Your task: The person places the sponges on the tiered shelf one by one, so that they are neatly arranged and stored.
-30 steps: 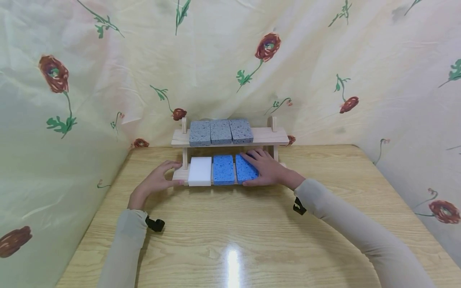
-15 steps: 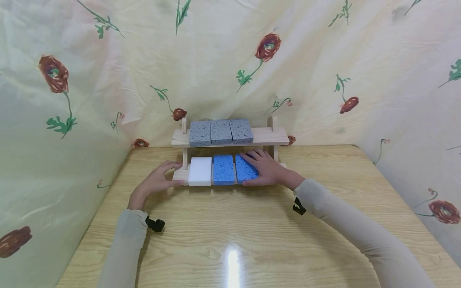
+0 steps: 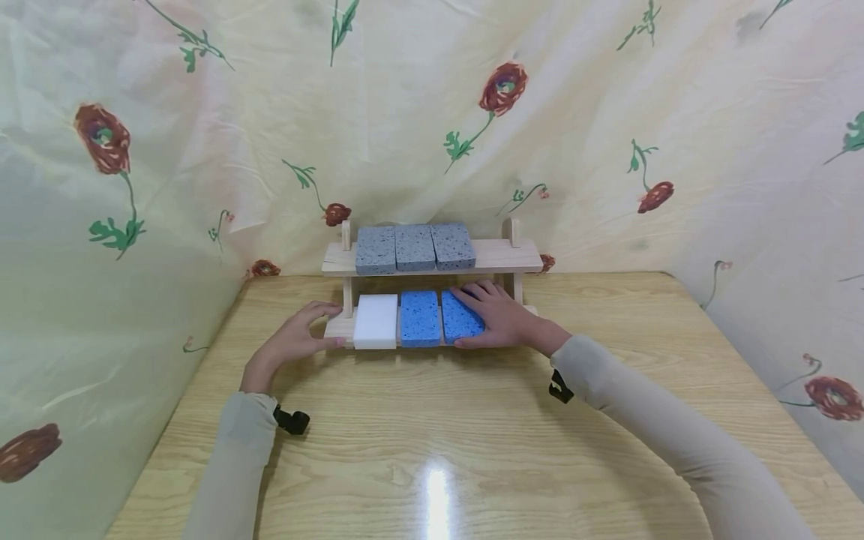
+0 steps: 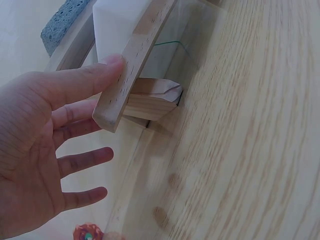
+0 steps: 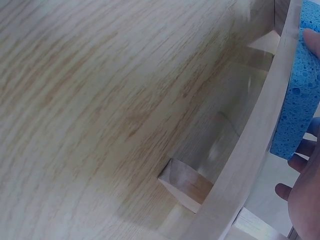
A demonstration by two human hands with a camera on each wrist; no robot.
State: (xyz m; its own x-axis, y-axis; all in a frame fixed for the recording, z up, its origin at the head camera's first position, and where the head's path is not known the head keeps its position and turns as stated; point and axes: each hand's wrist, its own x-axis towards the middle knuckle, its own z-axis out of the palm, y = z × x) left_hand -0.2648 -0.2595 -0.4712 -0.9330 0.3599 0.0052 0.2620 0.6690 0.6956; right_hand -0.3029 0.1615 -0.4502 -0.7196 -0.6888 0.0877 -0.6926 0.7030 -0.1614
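A two-tier wooden rack (image 3: 506, 256) stands at the back of the table. On its lower shelf lie, from the left, a white sponge (image 3: 376, 321), a blue sponge (image 3: 419, 319) and another blue sponge (image 3: 461, 315) at the right. My right hand (image 3: 498, 313) holds that right blue sponge, thumb at its front edge and fingers over the back. At the lower shelf's left end, my left hand (image 3: 297, 332) pinches the board; in the left wrist view the thumb (image 4: 107, 70) lies on the board's edge, the other fingers spread behind.
Three grey speckled sponges (image 3: 415, 247) sit side by side on the upper shelf. The wood-grain table (image 3: 378, 435) extends in front of the rack. A flowered cloth (image 3: 405, 112) hangs close behind the rack and at both sides.
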